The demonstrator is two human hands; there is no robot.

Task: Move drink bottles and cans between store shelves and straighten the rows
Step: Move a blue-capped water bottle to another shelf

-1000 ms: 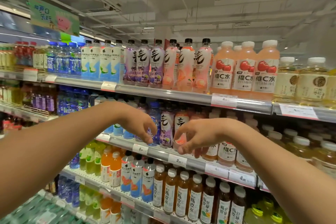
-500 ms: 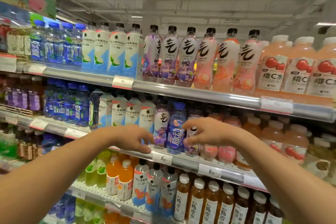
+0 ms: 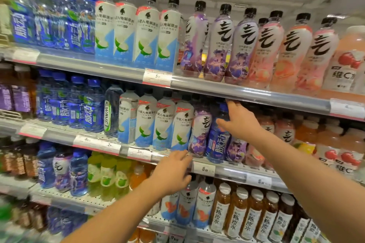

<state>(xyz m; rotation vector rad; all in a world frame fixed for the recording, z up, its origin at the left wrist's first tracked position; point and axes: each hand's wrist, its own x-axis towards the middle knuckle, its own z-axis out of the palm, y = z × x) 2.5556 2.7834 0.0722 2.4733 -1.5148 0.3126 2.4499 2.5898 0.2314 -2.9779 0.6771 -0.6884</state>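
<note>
While both arms reached toward the drinks in the head view, the right hand (image 3: 240,122) was up at the second shelf (image 3: 254,174), fingers spread and fairly straight, its fingertips touching the neck of a blue bottle (image 3: 217,140) standing between 2 purple bottles (image 3: 199,130); whether the thumb curled behind it could not be told. The left hand (image 3: 171,173) sat lower, at the front rail of that shelf beside a price tag (image 3: 203,168), fingers loosely bent and gripping nothing visible. White-and-blue bottles (image 3: 164,124) stood in a row just left of the blue bottle's group, with pink bottles (image 3: 284,130) to the right
</note>
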